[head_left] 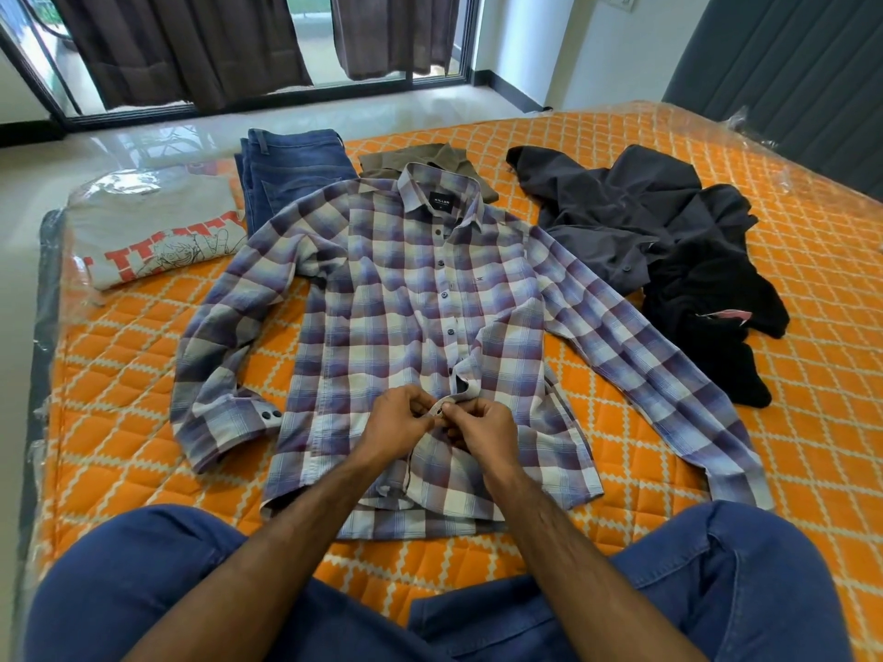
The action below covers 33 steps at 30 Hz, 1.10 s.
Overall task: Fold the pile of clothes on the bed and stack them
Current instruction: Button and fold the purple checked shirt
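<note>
A purple and white checked shirt (pixel 392 298) lies flat, front up, on the orange quilted bed (pixel 788 260), sleeves spread to both sides. My left hand (pixel 396 422) and my right hand (pixel 482 430) meet at the shirt's button strip near the hem, and each pinches an edge of the placket. Folded blue jeans (pixel 291 169) and a folded grey printed T-shirt (pixel 157 226) lie at the far left. An olive garment (pixel 420 157) shows behind the shirt's collar. A crumpled dark grey garment (pixel 616 212) and a black one (pixel 712 303) lie at the right.
My knees in blue trousers (pixel 143 580) rest on the bed's near edge. The bed's left edge (pixel 43 327) drops to a glossy floor. Curtained glass doors (pixel 191 45) stand at the back, and a grey padded headboard (pixel 788 64) at the right.
</note>
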{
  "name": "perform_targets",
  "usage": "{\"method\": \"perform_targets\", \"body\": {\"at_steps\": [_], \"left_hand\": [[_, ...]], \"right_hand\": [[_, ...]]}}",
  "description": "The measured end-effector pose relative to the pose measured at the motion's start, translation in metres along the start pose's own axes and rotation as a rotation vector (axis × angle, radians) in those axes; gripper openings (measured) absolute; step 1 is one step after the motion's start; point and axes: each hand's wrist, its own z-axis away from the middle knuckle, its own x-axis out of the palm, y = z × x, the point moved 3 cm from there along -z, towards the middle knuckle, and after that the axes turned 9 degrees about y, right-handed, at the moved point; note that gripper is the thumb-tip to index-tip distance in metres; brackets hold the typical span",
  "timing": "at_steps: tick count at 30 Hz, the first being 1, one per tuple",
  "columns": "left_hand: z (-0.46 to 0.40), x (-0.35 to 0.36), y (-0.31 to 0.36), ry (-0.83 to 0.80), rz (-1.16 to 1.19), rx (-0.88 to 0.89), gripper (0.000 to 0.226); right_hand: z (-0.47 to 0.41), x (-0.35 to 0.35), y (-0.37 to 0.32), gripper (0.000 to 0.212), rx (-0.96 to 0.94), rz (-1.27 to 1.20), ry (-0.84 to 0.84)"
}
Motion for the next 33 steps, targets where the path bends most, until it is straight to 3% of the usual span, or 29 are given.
{"method": "perform_targets", "body": {"at_steps": [2,5,7,9,14,20,33], "left_hand": [[0.001,0.0,0.001,0.008,0.007,-0.019,0.017],[0.001,0.0,0.0,0.013,0.028,-0.034,0.017],[0.002,0.0,0.0,0.018,0.033,-0.031,0.018],[0.002,0.0,0.0,0.014,0.029,-0.029,0.018],[0.004,-0.002,0.002,0.01,0.072,-0.059,0.017],[0.005,-0.004,0.002,-0.008,0.088,-0.068,0.016],[0.002,-0.005,0.0,-0.047,0.068,-0.053,0.017]], "right_hand": [[-0.003,-0.002,-0.002,0.026,-0.161,0.13,0.058],[-0.007,-0.006,-0.014,0.043,-0.569,0.391,0.111],[-0.011,-0.005,-0.022,0.033,-0.806,0.632,0.061],[-0.017,-0.003,-0.028,0.016,-0.898,0.799,-0.043],[-0.029,-0.002,-0.045,0.008,-0.832,0.915,-0.264],[-0.038,-0.003,-0.049,0.01,-0.789,0.956,-0.363],[-0.054,0.002,-0.056,0.009,-0.505,0.84,-0.666]]}}
